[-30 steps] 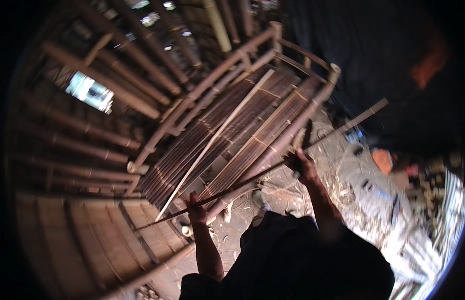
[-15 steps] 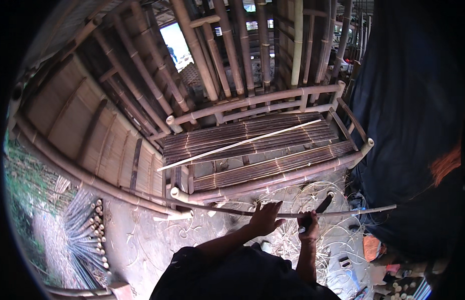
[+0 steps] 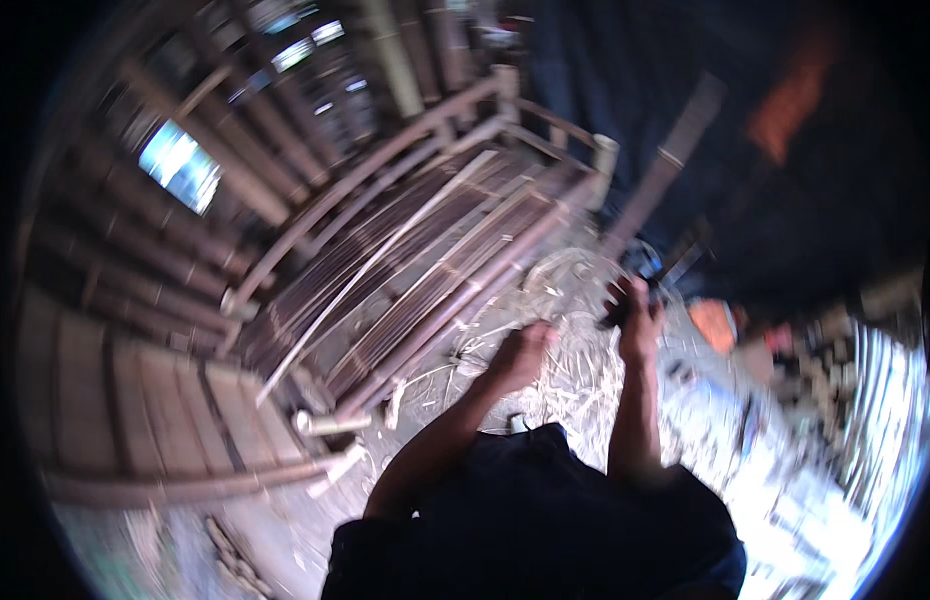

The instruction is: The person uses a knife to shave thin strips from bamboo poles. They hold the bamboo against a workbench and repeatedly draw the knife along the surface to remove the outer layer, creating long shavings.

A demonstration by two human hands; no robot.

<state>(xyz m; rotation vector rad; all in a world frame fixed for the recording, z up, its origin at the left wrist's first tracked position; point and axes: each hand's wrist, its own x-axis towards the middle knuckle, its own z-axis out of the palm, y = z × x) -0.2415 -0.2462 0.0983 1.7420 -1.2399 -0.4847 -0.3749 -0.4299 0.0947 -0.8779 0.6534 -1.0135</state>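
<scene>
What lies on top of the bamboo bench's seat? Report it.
On the bamboo bench, a long pale strip lies slantwise across the dark slats. The slat surface directly beneath it is covered and cannot be seen.

On the bench [image 3: 475,293] we have a strip [image 3: 370,267]; behind it, poles [image 3: 255,140]; left, a panel [image 3: 165,400]; right, a bamboo length [image 3: 657,178] before a cloth [image 3: 825,220]; nearer us, shavings [image 3: 575,380].

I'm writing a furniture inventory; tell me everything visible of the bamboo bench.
The bamboo bench looks built of brown bamboo poles, with a slatted seat, railed back and railed right end. It stands left of centre, slanting up rightward in view. A pale strip lies diagonally across the seat. Blur hides finer detail.
</scene>
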